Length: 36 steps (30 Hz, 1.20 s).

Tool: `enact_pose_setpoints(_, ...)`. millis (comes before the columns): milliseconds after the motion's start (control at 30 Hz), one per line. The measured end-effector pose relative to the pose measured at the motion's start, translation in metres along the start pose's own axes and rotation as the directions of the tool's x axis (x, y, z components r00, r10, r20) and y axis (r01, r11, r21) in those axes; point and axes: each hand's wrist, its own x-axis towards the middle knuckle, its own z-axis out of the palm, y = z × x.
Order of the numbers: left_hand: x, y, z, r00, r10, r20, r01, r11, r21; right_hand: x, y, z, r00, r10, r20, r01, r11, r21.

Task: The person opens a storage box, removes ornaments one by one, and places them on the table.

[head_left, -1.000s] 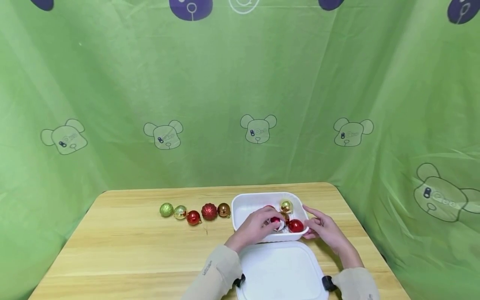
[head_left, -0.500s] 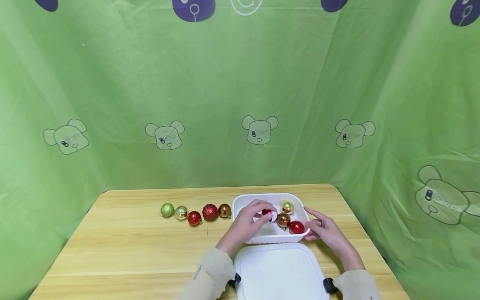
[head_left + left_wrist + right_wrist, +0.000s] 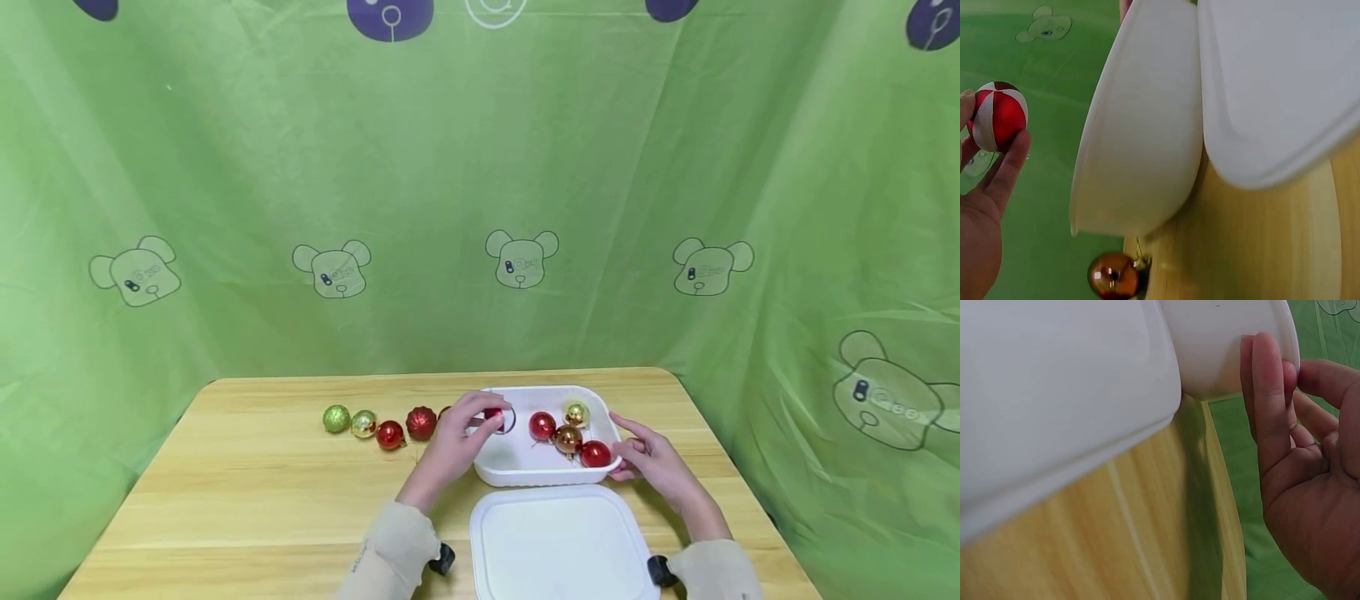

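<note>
My left hand (image 3: 452,440) holds a red-and-white Christmas bauble (image 3: 1007,119) between thumb and fingertips. In the head view it is over the left end of a white plastic box (image 3: 517,477), with the bauble partly covered by fingers. Inside the box, towards the right, lie a gold bauble (image 3: 577,414), a copper bauble (image 3: 567,439) and two red baubles, one by the middle (image 3: 542,426) and one near the right wall (image 3: 596,454). My right hand (image 3: 660,471) grips the box's right rim, its fingers against the outer wall (image 3: 1225,362).
Left of the box stands a row of baubles: green glitter (image 3: 336,418), gold (image 3: 363,424), red (image 3: 390,435), ridged dark red (image 3: 422,423), and copper (image 3: 1113,275), mostly hidden behind my left hand in the head view. A white lid (image 3: 562,546) lies before the box on the wooden table (image 3: 300,500).
My left hand has moved left across the box with the red-and-white bauble, away from the other baubles inside. The right hand has kept its place at the right rim.
</note>
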Motion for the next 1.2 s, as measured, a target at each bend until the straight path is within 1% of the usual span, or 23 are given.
enact_pose_setpoints(167, -0.006, -0.008, -0.013, 0.998, -0.049, -0.047, 0.048, 0.999, -0.002, 0.0, 0.0, 0.001, 1.0, 0.005, -0.005, -0.005, 1.0, 0.006)
enact_pose_setpoints(300, -0.011, -0.013, -0.021, 0.996, -0.05, -0.072, 0.049, 0.999, -0.003, 0.0, 0.001, 0.002, 1.0, 0.0, -0.007, 0.0, 1.0, -0.001)
enact_pose_setpoints(433, -0.014, -0.019, -0.027, 0.995, -0.037, -0.089, 0.039, 0.999, 0.027, 0.001, 0.002, 0.001, 1.0, -0.001, -0.008, 0.001, 1.0, 0.002)
enact_pose_setpoints(567, -0.018, -0.025, -0.033, 0.994, -0.044, -0.104, 0.049, 0.998, 0.043, 0.002, 0.002, 0.0, 1.0, -0.002, -0.003, 0.002, 1.0, 0.003)
enact_pose_setpoints(700, -0.022, -0.033, -0.038, 0.991, -0.077, -0.106, 0.081, 0.996, 0.038, 0.003, 0.002, 0.001, 1.0, -0.005, 0.0, 0.005, 1.0, -0.001)
enact_pose_setpoints(833, -0.027, -0.04, -0.041, 0.99, -0.098, -0.106, 0.105, 0.993, 0.061, 0.003, 0.003, 0.001, 1.0, -0.007, 0.006, 0.007, 1.0, -0.002)
enact_pose_setpoints(1200, -0.036, -0.052, -0.043, 0.99, -0.122, -0.07, 0.13, 0.984, 0.125, 0.002, 0.002, 0.001, 1.0, -0.012, 0.0, 0.012, 1.0, -0.009)
